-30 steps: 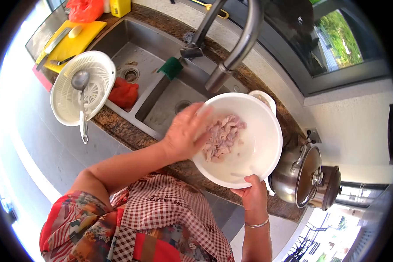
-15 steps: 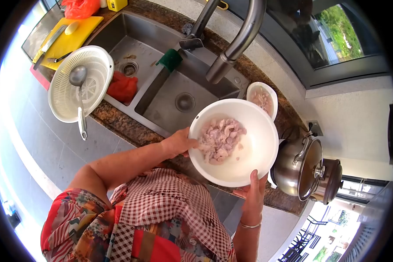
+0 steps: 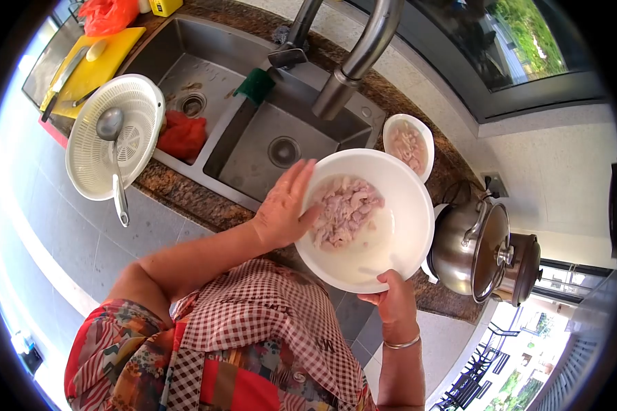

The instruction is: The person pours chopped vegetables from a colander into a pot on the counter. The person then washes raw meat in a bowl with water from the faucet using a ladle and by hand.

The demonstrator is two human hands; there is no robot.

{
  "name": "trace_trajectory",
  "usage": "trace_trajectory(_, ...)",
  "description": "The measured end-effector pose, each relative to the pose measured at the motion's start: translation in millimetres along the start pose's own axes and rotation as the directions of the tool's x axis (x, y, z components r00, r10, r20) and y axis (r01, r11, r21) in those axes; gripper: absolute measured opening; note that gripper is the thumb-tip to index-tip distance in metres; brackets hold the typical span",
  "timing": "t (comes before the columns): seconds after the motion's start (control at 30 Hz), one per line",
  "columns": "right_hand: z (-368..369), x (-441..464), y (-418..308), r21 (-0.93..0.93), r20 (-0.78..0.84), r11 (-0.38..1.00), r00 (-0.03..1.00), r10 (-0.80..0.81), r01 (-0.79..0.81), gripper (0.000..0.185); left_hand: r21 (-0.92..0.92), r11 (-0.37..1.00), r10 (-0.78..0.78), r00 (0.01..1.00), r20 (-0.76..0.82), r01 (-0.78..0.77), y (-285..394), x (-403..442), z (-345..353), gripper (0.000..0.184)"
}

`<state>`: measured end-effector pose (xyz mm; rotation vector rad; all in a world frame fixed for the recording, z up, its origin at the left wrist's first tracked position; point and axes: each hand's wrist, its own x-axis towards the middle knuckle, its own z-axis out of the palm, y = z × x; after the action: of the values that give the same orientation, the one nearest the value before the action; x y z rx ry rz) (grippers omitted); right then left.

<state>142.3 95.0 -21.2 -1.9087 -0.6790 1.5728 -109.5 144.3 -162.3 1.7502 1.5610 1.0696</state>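
A white bowl is tilted over the counter's front edge, with pale pink pieces of raw meat and some cloudy liquid gathered inside. My right hand grips its near rim, thumb over the lip and fingers underneath. At the left rim is my left hand, fingers stretched out and the thumb reaching past the rim near the meat. Behind the bowl, a smaller white dish holds more pale pieces of meat.
The double sink has a faucet, a green scouring pad and a red bag. Left stand a white colander with a ladle and a yellow cutting board with a knife. A steel pot is right.
My left hand has let go of the bowl's rim and opened, its fingers now stretched upward beside it. The right hand still holds the bowl, and its liquid has spread toward the near side.
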Motion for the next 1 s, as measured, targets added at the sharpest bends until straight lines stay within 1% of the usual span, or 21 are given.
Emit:
trace_trajectory(0.1,7.8,-1.9,-12.1,-0.043,0.013,0.999,0.999,-0.029,0.030,0.062,-0.049,0.971,0.241,0.959,0.153,-0.236,8.8,14.5,1.3,0.092)
trace_trajectory(0.2,11.8,-1.1,-17.8,-0.080,0.029,0.994,0.997,-0.069,0.071,0.062,0.110,0.976,0.126,0.904,0.409,-0.186,18.4,28.8,9.1,0.094)
trace_trajectory(0.3,17.3,-0.4,-26.2,-0.139,0.028,0.985,0.995,-0.097,0.100,0.063,0.124,0.981,0.075,0.883,0.463,-0.148,21.9,39.4,20.2,0.097)
trace_trajectory(0.33,20.1,-1.1,-28.5,-0.163,0.022,0.981,0.995,-0.099,0.101,0.064,0.117,0.982,0.084,0.895,0.438,-0.150,19.8,40.0,26.8,0.098)
trace_trajectory(0.4,26.5,-0.9,-33.3,-0.152,0.043,0.981,0.992,-0.115,0.120,0.062,0.104,0.983,0.101,0.916,0.388,-0.153,17.6,41.9,35.5,0.100)
trace_trajectory(0.5,34.0,2.2,-37.6,-0.168,0.060,0.973,0.987,-0.148,0.156,0.059,0.100,0.988,0.073,0.934,0.350,-0.115,17.4,49.1,41.6,0.102)
trace_trajectory(0.6,37.2,6.6,-40.9,-0.205,0.095,0.956,0.977,-0.193,0.209,0.059,0.065,0.989,0.107,0.941,0.320,-0.135,6.9,51.1,53.2,0.103)
trace_trajectory(0.63,37.9,8.1,-41.3,-0.218,0.111,0.949,0.972,-0.207,0.227,0.059,0.037,0.989,0.125,0.952,0.280,-0.141,3.2,50.2,57.0,0.104)
trace_trajectory(0.7,41.1,13.3,-40.0,-0.282,0.093,0.917,0.959,-0.267,0.283,0.061,-0.017,0.987,0.158,0.968,0.195,-0.158,-5.0,48.8,65.5,0.105)
trace_trajectory(0.73,42.1,17.4,-39.5,-0.314,0.086,0.897,0.950,-0.300,0.312,0.062,-0.043,0.983,0.184,0.975,0.128,-0.180,-11.0,48.3,72.4,0.105)
trace_trajectory(0.8,39.7,30.0,-33.3,-0.373,0.153,0.803,0.884,-0.442,0.466,0.063,-0.087,0.969,0.231,0.973,-0.007,-0.231,-17.5,47.2,80.4,0.105)
trace_trajectory(0.87,39.7,33.0,-33.7,-0.397,0.192,0.766,0.862,-0.470,0.506,0.070,-0.096,0.968,0.230,0.972,-0.048,-0.233,-19.2,49.4,84.2,0.103)
trace_trajectory(0.93,53.3,20.0,-47.7,-0.401,0.194,0.804,0.899,-0.393,0.438,0.083,-0.102,0.967,0.226,0.971,-0.072,-0.233,-20.2,50.7,84.9,0.103)
trace_trajectory(1.0,56.2,18.9,-52.0,-0.455,0.180,0.782,0.904,-0.387,0.425,0.082,-0.111,0.966,0.224,0.971,-0.080,-0.232,-20.0,50.1,87.0,0.104)
